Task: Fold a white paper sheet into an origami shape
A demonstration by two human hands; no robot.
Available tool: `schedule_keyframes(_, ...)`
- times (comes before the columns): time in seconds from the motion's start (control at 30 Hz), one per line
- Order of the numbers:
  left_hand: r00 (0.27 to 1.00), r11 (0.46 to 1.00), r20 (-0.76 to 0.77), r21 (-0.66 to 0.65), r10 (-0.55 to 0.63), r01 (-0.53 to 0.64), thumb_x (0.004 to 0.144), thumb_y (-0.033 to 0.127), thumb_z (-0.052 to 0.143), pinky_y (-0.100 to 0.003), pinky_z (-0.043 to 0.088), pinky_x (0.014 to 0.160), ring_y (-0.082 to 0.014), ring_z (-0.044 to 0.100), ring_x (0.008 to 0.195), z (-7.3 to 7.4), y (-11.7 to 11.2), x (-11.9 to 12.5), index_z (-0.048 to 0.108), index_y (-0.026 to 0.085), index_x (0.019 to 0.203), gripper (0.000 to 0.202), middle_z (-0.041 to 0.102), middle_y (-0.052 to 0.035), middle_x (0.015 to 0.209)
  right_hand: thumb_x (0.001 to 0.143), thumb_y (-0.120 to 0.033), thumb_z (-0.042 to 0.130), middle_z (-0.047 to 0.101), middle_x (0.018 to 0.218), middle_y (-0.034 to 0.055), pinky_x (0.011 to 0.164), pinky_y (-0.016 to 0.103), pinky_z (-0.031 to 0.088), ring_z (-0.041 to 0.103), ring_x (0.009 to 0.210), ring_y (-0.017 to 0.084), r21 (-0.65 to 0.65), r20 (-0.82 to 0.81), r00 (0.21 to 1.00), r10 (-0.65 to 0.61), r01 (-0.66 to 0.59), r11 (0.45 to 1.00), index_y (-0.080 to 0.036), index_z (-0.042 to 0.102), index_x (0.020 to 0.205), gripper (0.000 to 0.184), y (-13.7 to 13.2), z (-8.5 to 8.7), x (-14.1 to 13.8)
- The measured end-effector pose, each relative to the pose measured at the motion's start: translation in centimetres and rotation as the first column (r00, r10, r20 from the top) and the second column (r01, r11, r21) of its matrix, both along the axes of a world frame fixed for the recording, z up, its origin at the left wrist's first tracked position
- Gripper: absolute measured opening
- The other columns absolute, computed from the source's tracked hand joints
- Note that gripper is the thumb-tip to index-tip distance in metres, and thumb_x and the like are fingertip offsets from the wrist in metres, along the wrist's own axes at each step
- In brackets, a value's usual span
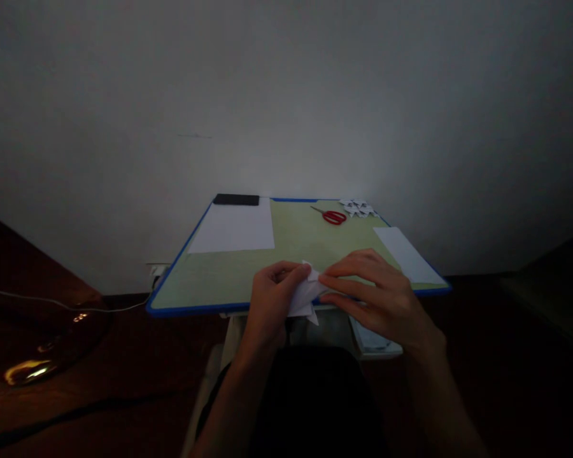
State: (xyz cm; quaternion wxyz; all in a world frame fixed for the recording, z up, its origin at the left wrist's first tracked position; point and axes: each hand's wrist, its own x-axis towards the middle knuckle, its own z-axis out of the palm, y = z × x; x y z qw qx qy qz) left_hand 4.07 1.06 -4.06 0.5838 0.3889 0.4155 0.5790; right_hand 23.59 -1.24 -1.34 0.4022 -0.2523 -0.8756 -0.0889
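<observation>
A folded piece of white paper point(306, 292) with several pointed flaps is held up over the near edge of the table. My left hand point(273, 296) grips its left side, the thumb pressed on top near the upper point. From the right, my right hand point(375, 292) pinches the paper's right edge between thumb and fingertips. Parts of the paper are hidden behind the fingers. Beyond my hands, red-handled scissors point(333, 217) lie on the table with their blades pointing left.
The green tabletop point(224, 280) has a blue rim and stands against a grey wall. White sheets point(239, 229) lie at the left, under a dark flat object point(236, 200). More white paper point(405, 254) lies right, near several small folded paper pieces point(358, 208). A cable point(76, 308) runs left.
</observation>
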Motion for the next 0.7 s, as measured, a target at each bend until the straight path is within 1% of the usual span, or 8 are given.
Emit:
schedule_keyframes(0.03, 1.0, 1.0, 0.012, -0.026, -0.001, 0.001, 0.062, 0.034, 0.092, -0.022, 0.043, 0.053, -0.0132, 0.062, 0.055, -0.2, -0.4, -0.1, 0.081, 0.016, 0.066, 0.022, 0.075, -0.0044, 0.063, 0.096, -0.02, 0.08, 0.081, 0.11, 0.0069, 0.089, 0.048, 0.059, 0.075, 0.098, 0.024, -0.018, 0.034, 0.999, -0.006, 0.007, 1.0, -0.028, 0.073, 0.133, 0.038, -0.2, -0.3, 0.2)
schedule_keyframes(0.1, 1.0, 0.998, 0.022, -0.065, 0.002, -0.001, 0.061, 0.033, 0.093, -0.022, 0.043, 0.052, -0.013, 0.061, 0.054, -0.6, -1.2, -0.3, 0.081, 0.016, 0.066, 0.022, 0.074, -0.0042, 0.062, 0.096, -0.021, 0.081, 0.08, 0.112, 0.0064, 0.089, 0.05, 0.058, 0.074, 0.1, 0.025, -0.051, 0.053, 0.999, -0.013, 0.015, 0.999, -0.03, 0.071, 0.134, 0.04, -0.4, -1.1, 0.3)
schedule_keyframes(0.2, 0.999, 0.996, 0.035, -0.091, 0.017, -0.013, 0.061, 0.032, 0.092, -0.022, 0.044, 0.052, -0.0135, 0.062, 0.054, -1.0, -2.0, -0.4, 0.08, 0.016, 0.065, 0.021, 0.074, -0.0046, 0.062, 0.095, -0.022, 0.082, 0.078, 0.115, 0.0072, 0.091, 0.05, 0.058, 0.072, 0.107, 0.027, -0.126, 0.028, 1.0, 0.002, 0.001, 0.992, -0.031, 0.07, 0.136, 0.044, -0.7, -2.2, 0.3)
schedule_keyframes(0.3, 1.0, 0.998, 0.015, -0.06, 0.005, -0.004, 0.063, 0.031, 0.09, -0.021, 0.042, 0.051, -0.0131, 0.062, 0.054, -1.1, -2.4, -0.5, 0.079, 0.016, 0.066, 0.019, 0.075, -0.005, 0.063, 0.096, -0.018, 0.08, 0.075, 0.113, 0.0061, 0.092, 0.05, 0.059, 0.07, 0.108, 0.026, -0.217, -0.062, 0.998, 0.006, -0.019, 0.976, -0.031, 0.072, 0.131, 0.038, -1.1, -2.9, 0.0)
schedule_keyframes(0.43, 0.998, 1.0, -0.058, -0.016, 0.019, -0.02, 0.069, 0.03, 0.088, -0.021, 0.04, 0.05, -0.0125, 0.061, 0.054, -1.0, -2.7, -0.6, 0.078, 0.016, 0.069, 0.017, 0.074, -0.0041, 0.062, 0.091, -0.02, 0.085, 0.073, 0.114, 0.0067, 0.09, 0.046, 0.061, 0.07, 0.109, 0.026, -0.316, -0.158, 0.987, 0.019, -0.069, 0.946, -0.028, 0.075, 0.127, 0.038, -1.6, -3.3, -0.4)
schedule_keyframes(0.53, 0.995, 1.0, -0.092, -0.011, 0.025, -0.026, 0.072, 0.03, 0.086, -0.021, 0.043, 0.053, -0.0132, 0.063, 0.057, -0.8, -2.8, -0.7, 0.078, 0.016, 0.072, 0.017, 0.076, -0.0044, 0.065, 0.093, -0.013, 0.082, 0.072, 0.114, 0.0058, 0.088, 0.043, 0.06, 0.07, 0.107, 0.024, -0.309, -0.199, 0.979, 0.034, -0.096, 0.946, -0.027, 0.076, 0.127, 0.038, -1.7, -3.7, -0.5)
schedule_keyframes(0.7, 0.993, 0.999, -0.113, -0.004, 0.033, -0.034, 0.075, 0.027, 0.084, -0.022, 0.045, 0.056, -0.0135, 0.065, 0.059, -0.6, -3.1, -0.6, 0.079, 0.016, 0.073, 0.013, 0.077, -0.0044, 0.067, 0.091, -0.002, 0.079, 0.074, 0.115, 0.0052, 0.087, 0.045, 0.058, 0.071, 0.105, 0.024, -0.202, -0.213, 0.975, 0.057, -0.101, 0.974, -0.03, 0.076, 0.133, 0.05, -1.6, -4.4, -0.5)
